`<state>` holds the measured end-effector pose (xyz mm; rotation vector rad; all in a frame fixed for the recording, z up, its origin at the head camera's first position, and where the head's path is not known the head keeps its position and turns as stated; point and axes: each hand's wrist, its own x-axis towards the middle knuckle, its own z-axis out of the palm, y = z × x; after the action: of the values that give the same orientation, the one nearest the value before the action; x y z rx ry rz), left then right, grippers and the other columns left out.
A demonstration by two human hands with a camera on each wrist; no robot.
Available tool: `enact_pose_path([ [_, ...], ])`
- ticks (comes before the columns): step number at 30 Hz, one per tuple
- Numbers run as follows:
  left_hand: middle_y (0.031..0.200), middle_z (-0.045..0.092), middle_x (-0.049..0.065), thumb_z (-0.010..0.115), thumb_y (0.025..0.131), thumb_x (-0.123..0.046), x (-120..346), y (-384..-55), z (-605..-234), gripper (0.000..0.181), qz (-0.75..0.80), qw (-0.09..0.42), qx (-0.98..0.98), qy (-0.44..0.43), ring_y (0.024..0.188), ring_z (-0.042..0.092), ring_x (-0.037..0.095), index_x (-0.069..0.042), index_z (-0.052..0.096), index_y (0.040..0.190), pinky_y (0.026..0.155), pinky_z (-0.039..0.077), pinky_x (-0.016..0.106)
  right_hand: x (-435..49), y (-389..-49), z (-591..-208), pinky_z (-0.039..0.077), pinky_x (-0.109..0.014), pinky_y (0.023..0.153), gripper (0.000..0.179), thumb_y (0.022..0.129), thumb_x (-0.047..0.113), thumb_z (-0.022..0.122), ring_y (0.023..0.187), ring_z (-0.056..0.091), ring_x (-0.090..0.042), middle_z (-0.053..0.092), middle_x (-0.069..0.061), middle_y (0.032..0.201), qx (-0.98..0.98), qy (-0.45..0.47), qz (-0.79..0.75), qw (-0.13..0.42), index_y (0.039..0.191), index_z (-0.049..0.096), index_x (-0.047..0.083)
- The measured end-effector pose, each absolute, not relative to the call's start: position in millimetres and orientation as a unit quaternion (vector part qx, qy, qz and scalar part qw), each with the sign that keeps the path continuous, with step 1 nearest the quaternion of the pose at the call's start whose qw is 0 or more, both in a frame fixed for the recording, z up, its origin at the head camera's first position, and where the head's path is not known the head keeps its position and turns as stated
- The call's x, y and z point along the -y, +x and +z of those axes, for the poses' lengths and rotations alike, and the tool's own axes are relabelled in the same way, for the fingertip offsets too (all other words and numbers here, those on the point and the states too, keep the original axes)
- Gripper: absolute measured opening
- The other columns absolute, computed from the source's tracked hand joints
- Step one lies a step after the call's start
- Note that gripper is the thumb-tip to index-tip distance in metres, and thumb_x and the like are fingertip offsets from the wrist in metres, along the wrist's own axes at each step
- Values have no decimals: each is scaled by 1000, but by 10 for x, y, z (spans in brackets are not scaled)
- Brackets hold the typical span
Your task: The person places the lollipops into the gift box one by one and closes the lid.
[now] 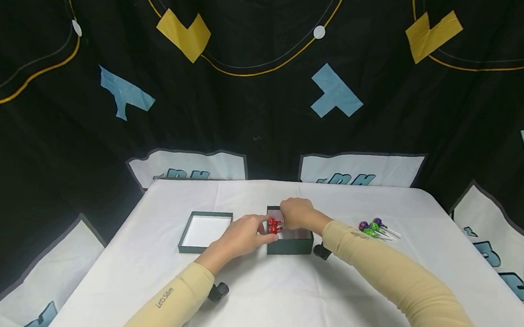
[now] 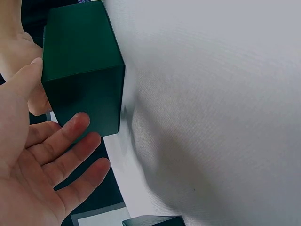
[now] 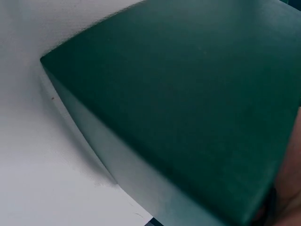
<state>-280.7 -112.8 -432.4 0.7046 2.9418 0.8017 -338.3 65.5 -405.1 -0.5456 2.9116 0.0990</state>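
Note:
A dark green open box (image 1: 289, 246) stands on the white table, with small red shiny-wrapped pieces (image 1: 274, 225) at its inner left side. My left hand (image 1: 244, 235) is at the box's left wall. In the left wrist view its thumb touches the box near the rim, while the other fingers extend loosely beside the wall. My right hand (image 1: 298, 213) reaches over the rim into the box, its fingers hidden inside. The box wall (image 3: 188, 103) fills most of the right wrist view, with only a strip of that hand at the right edge.
Left of the box lies a matching green lid (image 1: 196, 249), white inside facing up. Several lollipops (image 1: 376, 228) in purple and green wrappers lie to the right, white sticks pointing right. A black patterned curtain (image 1: 259, 118) hangs behind the table (image 1: 272, 304).

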Motion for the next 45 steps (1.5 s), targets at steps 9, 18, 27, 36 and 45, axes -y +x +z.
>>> enact_pose_path([
  [9,78,63,-8,74,89,-49,1087,-2801,-4334,68,260,11,-938,229,70,56,10,-9,58,142,60,46,28,-679,-3423,-4138,57,-40,74,35,89,36,76,72,60,-18,68,-1,83,-976,-186,40,111,111,71,9],
  [18,77,63,-8,73,89,-49,1083,-2781,-4338,67,256,15,-940,227,69,56,10,-9,58,142,60,46,28,-682,-3395,-4123,57,-39,74,31,90,34,75,72,61,-17,70,-1,86,-975,-181,31,122,110,73,10],
  [27,76,64,-8,74,89,-46,1100,-2773,-4357,63,249,6,-942,225,70,56,10,-8,61,138,63,46,29,-684,-3345,-4060,56,-37,68,23,86,27,78,70,61,-18,67,0,79,-975,-191,1,118,101,74,11],
  [36,77,64,-9,74,89,-48,1116,-2781,-4375,68,252,9,-943,218,70,56,10,-9,58,142,63,46,29,-859,-3327,-3880,57,-41,76,16,84,26,82,80,65,-17,75,1,91,-972,-191,-68,116,95,80,15],
  [45,78,63,-8,75,88,-48,1102,-2808,-4335,69,254,6,-944,212,71,55,11,-11,57,144,62,45,30,-1116,-3327,-3763,56,-38,78,9,87,26,79,85,65,-17,75,0,96,-975,-175,-103,91,91,80,17],
])
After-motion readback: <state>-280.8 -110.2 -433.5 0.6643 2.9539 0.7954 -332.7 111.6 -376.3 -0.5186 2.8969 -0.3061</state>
